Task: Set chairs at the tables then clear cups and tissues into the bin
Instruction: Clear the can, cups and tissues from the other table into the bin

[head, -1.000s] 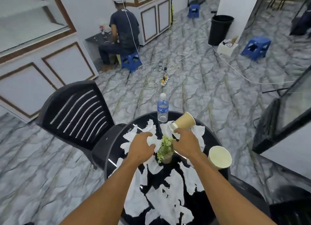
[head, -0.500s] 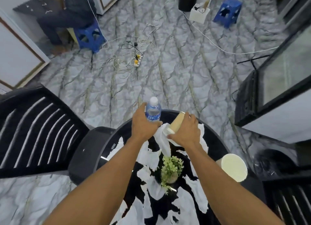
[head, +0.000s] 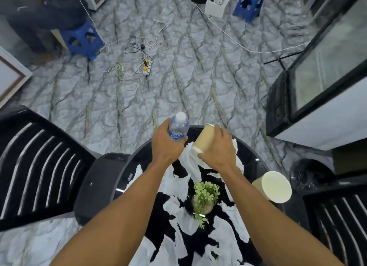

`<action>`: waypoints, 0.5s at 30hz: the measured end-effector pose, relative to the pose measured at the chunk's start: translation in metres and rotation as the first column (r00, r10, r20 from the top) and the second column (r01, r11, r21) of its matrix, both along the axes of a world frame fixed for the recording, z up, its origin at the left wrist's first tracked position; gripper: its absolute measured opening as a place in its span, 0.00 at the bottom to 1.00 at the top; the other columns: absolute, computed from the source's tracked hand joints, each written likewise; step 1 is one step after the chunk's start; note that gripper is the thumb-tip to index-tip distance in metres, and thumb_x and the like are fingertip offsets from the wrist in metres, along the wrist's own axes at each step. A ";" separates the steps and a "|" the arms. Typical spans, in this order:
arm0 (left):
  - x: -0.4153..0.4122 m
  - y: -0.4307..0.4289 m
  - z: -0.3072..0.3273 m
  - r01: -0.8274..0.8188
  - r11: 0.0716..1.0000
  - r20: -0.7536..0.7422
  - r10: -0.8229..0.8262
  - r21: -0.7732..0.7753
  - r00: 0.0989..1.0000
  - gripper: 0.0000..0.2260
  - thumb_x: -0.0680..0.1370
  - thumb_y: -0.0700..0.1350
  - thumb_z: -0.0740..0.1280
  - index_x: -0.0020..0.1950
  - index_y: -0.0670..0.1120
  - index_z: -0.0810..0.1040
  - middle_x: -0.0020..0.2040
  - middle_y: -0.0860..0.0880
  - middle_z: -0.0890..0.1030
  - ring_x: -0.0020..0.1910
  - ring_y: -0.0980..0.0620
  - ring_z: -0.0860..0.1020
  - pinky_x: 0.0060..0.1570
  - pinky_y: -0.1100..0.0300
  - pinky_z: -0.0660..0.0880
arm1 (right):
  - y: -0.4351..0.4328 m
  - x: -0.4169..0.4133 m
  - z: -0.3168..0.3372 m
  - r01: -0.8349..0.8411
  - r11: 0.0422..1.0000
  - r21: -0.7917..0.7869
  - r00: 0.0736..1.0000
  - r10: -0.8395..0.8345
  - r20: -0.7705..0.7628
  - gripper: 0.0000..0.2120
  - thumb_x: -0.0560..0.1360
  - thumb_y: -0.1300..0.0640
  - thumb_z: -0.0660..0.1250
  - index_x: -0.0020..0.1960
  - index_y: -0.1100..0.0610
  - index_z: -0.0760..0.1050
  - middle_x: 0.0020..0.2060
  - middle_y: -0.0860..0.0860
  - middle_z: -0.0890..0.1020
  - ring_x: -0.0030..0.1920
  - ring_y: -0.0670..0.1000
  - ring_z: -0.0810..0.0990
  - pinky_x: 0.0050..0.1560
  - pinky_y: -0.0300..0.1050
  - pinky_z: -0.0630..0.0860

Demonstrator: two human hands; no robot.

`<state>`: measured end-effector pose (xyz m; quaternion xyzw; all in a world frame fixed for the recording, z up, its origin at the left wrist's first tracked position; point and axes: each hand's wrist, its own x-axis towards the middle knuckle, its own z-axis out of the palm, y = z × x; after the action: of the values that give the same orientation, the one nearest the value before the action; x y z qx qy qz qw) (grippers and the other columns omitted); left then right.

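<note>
Chairs look set: a black chair point(head: 39, 162) left of the left hand point(head: 164, 144), a second chair point(head: 337, 216) right of the right hand point(head: 218, 150). Clearing seems barely begun. The left hand grips a water bottle point(head: 178, 127). The right hand clasps a tilted paper cup point(head: 204, 138), with a tissue point(head: 190, 158) bunched beneath. A second cup point(head: 275, 186) stands right of that hand, and torn tissues point(head: 174, 186) litter the surface point(head: 143, 158) under both wrists.

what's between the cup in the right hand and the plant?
Head view: crumpled white tissues on the black table, one bunched at the cup's base.
</note>
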<state>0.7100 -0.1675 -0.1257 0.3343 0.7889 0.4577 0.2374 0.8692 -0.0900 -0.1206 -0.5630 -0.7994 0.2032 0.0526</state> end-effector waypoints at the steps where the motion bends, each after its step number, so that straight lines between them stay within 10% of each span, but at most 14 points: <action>1: 0.001 0.000 0.005 0.013 1.000 -0.017 -0.013 0.020 1.000 0.19 0.67 0.49 0.77 0.51 0.62 0.73 0.47 0.59 0.80 0.48 0.53 0.80 0.46 0.47 0.81 | -0.001 0.002 0.006 -0.002 1.000 0.016 1.000 0.003 -0.025 0.52 0.58 0.46 0.80 0.75 0.55 0.57 0.68 0.52 0.67 0.68 0.56 0.65 0.59 0.52 0.72; 15: 0.140 -0.006 0.115 0.256 0.924 -0.231 -0.194 0.283 0.954 0.30 0.68 0.52 0.78 0.66 0.54 0.69 0.55 0.53 0.77 0.52 0.52 0.76 0.51 0.49 0.78 | -0.052 0.151 0.099 0.194 0.951 0.241 0.872 -0.055 -0.486 0.53 0.60 0.48 0.81 0.77 0.54 0.58 0.72 0.52 0.63 0.70 0.51 0.63 0.65 0.44 0.68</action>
<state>0.8505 -0.1735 -0.0106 0.5000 0.6832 0.5097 0.1533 1.0205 -0.1416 -0.0214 -0.5338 -0.7443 0.2147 0.3390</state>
